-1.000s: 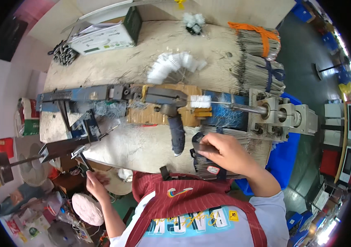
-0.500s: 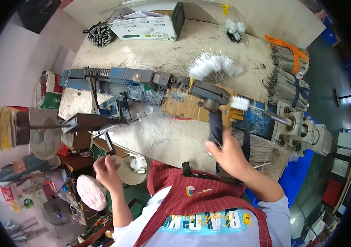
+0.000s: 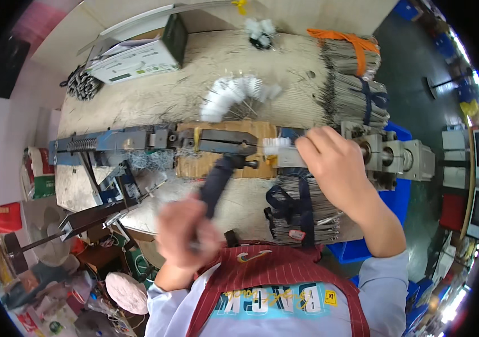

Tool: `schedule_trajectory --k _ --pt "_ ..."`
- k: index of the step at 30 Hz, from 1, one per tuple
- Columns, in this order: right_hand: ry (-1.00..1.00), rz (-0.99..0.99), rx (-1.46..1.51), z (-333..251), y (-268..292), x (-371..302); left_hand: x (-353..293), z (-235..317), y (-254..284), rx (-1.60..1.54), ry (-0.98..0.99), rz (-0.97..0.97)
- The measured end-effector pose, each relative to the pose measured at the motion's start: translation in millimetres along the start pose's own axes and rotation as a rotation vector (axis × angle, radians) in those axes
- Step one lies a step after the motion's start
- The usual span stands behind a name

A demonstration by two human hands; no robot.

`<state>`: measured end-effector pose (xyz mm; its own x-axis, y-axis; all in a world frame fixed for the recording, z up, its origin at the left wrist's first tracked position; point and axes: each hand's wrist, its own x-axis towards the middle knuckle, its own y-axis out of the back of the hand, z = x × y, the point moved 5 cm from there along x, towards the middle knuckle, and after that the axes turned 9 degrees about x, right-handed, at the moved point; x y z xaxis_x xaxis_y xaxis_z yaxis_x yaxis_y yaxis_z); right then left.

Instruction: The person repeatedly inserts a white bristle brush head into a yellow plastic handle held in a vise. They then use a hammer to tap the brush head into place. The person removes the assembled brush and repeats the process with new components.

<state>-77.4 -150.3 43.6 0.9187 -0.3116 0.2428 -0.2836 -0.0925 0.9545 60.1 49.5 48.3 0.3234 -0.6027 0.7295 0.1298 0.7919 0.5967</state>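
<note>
My left hand [image 3: 183,233], smeared by motion, is closed round the lower end of a black lever handle [image 3: 217,185]. The handle slants down from the dark metal clamp [image 3: 222,141] of a long blue bench machine [image 3: 121,141]. Right of the clamp's tip lies a small white bristle brush [image 3: 276,146], in line with the machine's spindle. My right hand [image 3: 337,165] comes over from the right, its fingers closed at the brush's right end. The fingers hide the stem and the spindle end there.
Finished white brushes [image 3: 231,95] lie fanned out behind the clamp. Tied wire bundles [image 3: 354,92] sit at the right, another bundle [image 3: 307,208] in front. Cardboard [image 3: 189,168] lies beneath the clamp. A white-green box [image 3: 138,59] stands at the back left.
My right hand has left the black handle and moved to the brush. My left hand has come from the lower left onto the handle, which now slants left. The view has shifted right.
</note>
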Motion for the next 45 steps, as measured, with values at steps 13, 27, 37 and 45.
schedule_trajectory --k 13,27,37,45 --pt "-0.347 -0.135 0.372 41.3 -67.7 98.2 -96.6 -80.1 -49.5 -0.782 1.149 -0.215" --pt "-0.602 -0.252 0.49 42.7 -8.1 -162.8 -83.8 -59.5 -36.4 -0.546 0.811 -0.342" --pt "-0.362 0.048 0.375 38.9 54.8 -154.2 -10.8 40.9 -68.1 -0.57 0.259 -0.57" --pt "-0.201 0.286 0.514 39.1 79.5 -87.0 25.9 79.2 -114.0 -0.748 0.375 -1.073"
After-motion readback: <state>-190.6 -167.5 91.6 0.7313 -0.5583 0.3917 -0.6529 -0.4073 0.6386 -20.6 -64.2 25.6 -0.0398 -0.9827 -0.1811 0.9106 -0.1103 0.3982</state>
